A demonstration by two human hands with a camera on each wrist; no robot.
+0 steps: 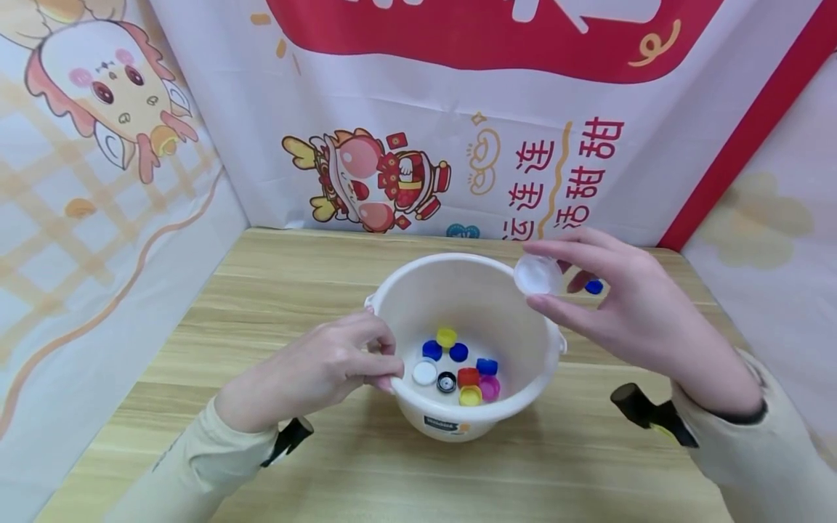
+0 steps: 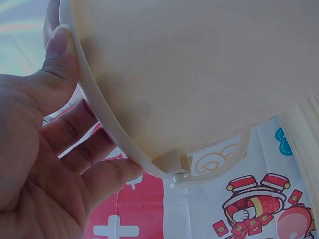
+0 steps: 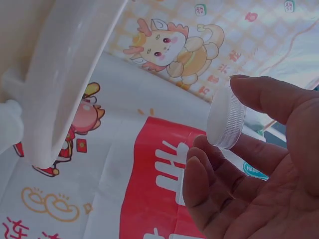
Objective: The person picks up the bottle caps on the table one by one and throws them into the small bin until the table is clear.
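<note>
A white plastic bucket (image 1: 458, 294) stands on the table, with several coloured bottle caps on its floor, among them a yellow cap (image 1: 447, 337), a red cap (image 1: 468, 376) and a black cap (image 1: 447, 382). My left hand (image 1: 333, 359) grips the near-left part of the bucket's rim; in the left wrist view the thumb lies against the inner side of the rim (image 2: 94, 99), with fingers outside. Above the bucket's right rim, my right hand (image 1: 628, 305) pinches a translucent white bottle cap (image 1: 538, 274) between thumb and finger. The right wrist view shows the cap's ridged side (image 3: 235, 122).
A blue cap (image 1: 593, 286) lies on the wooden table (image 1: 314, 465) behind the right hand. Printed cloths (image 1: 392, 94) hang behind the table and at both sides. The bucket's handle (image 2: 219, 172) hangs outside its wall.
</note>
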